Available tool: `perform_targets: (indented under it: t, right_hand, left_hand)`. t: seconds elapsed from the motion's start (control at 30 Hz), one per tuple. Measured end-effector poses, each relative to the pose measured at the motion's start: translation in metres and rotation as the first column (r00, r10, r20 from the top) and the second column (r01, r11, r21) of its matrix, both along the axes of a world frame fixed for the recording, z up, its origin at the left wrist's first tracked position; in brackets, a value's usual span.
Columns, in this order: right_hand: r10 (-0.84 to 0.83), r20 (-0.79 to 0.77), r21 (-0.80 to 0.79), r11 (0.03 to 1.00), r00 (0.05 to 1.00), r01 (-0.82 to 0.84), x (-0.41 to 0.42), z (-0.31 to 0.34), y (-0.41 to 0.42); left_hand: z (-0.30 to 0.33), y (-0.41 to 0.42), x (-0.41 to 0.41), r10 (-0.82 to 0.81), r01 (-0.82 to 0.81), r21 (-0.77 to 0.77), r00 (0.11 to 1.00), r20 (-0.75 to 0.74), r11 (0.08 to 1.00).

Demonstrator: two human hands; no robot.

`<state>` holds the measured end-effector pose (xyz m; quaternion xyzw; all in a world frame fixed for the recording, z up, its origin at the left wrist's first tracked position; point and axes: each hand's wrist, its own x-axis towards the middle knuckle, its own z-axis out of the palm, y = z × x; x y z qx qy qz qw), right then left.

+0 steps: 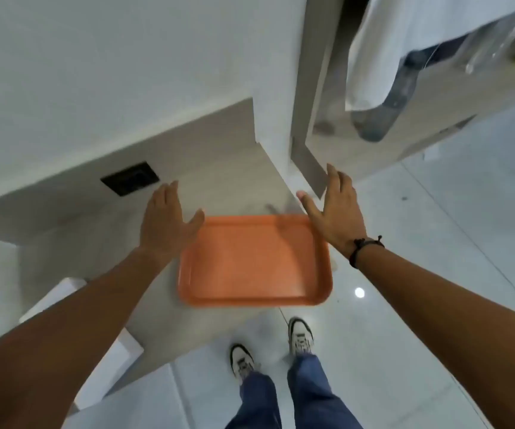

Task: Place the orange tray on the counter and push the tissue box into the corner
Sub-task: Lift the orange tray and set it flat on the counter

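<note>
- I see the orange tray (254, 261) lying flat on the pale counter (219, 181), at the counter's near right corner; its near right corner juts slightly past the counter's edge over the floor.
- My left hand (164, 222) is spread flat with fingers together and thumb out, holding nothing; it sits at the tray's far left corner, the thumb close to the rim, though I cannot tell whether it touches.
- My right hand (332, 209) is likewise spread wide and empty, at the tray's far right corner, with the thumb pointing over the far rim.
- A dark bracelet (363, 249) circles the right wrist.
- A white box (64, 301), partly hidden under my left forearm, rests near the counter's near left edge; I cannot tell if it is the tissue box.
- A dark rectangular socket plate (130, 182) is set along the counter's far edge, below the white wall (110, 72).
- Below the counter's near edge I see two pale shoes (301, 335) and blue trouser legs on glossy white floor tiles (420, 289).
</note>
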<state>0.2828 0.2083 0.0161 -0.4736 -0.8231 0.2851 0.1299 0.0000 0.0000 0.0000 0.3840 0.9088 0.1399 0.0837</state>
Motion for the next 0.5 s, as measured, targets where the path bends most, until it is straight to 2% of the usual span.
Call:
perform_targets:
  t: [0.1, 0.23, 0.33, 0.5]
  right_hand:
    - [-0.08, 0.073, -0.117, 0.989, 0.994, 0.088, 0.023, -0.039, -0.017]
    - [-0.146, 0.163, -0.235, 0.955, 0.976, 0.182, 0.042, -0.076, -0.041]
    - [-0.165, 0.21, -0.256, 0.942, 0.964, 0.217, 0.042, -0.092, -0.048]
    - [-0.195, 0.189, -0.298, 0.922, 0.962, 0.245, 0.038, -0.102, -0.053]
  left_hand:
    - [-0.031, -0.014, 0.01, 0.126, -0.104, -0.145, 0.981, 0.15, 0.984]
    - [-0.059, -0.036, 0.016, 0.237, -0.172, -0.294, 0.951, 0.201, 0.94]
    - [-0.07, -0.045, 0.015, 0.231, -0.151, -0.332, 0.949, 0.215, 0.931]
    - [-0.08, -0.053, 0.02, 0.276, -0.216, -0.238, 0.925, 0.262, 0.947]
